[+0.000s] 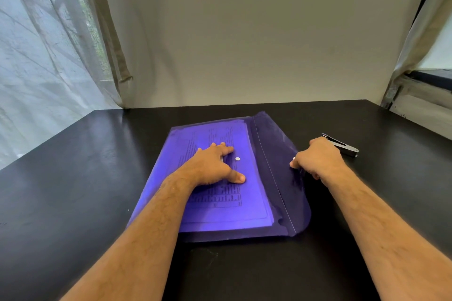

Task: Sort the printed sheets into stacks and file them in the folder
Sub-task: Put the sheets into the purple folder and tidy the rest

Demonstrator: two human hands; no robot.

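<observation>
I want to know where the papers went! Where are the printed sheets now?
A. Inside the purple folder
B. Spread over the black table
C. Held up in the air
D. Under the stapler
A: the printed sheets show through the see-through purple folder, under the flat left hand.

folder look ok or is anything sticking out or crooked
Nothing stands out. The printed sheets lie inside the purple folder, the flap is not yet closed, and the right hand grips its edge.
</observation>
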